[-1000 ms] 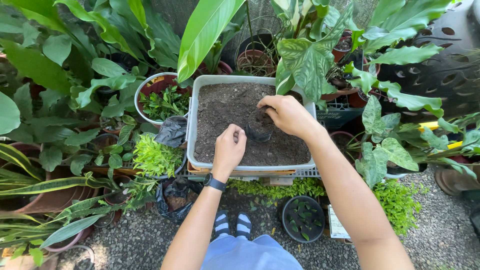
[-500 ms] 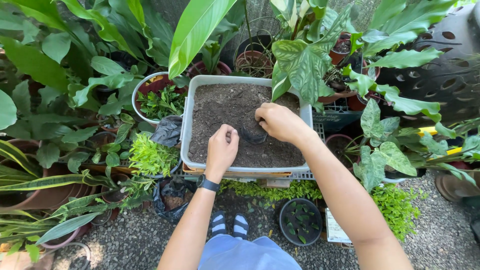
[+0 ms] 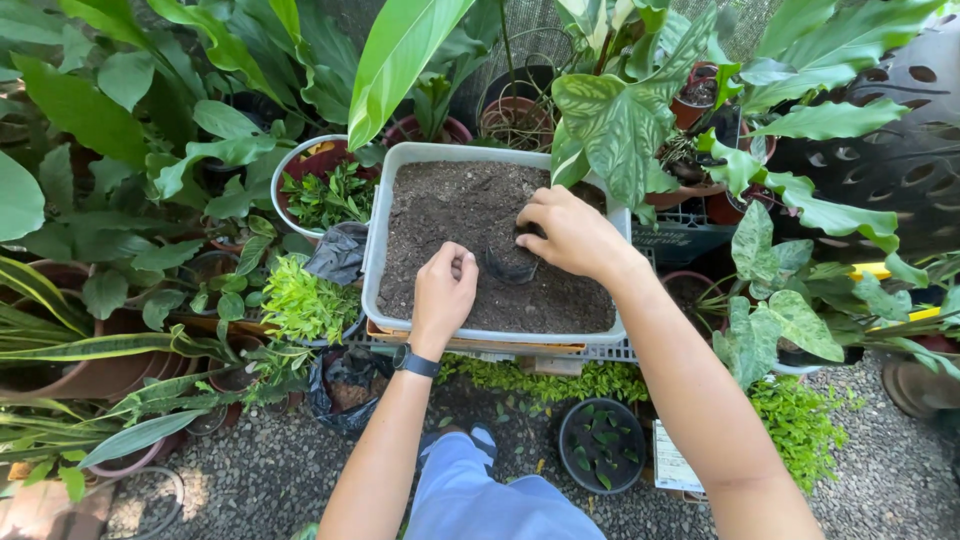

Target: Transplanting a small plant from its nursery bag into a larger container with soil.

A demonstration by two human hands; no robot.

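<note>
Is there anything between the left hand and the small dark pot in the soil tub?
Nothing visible. The left hand rests closed on the soil just beside the pot, with only bare soil between them. The right hand already grips the pot from the other side, inside the tub.
</note>
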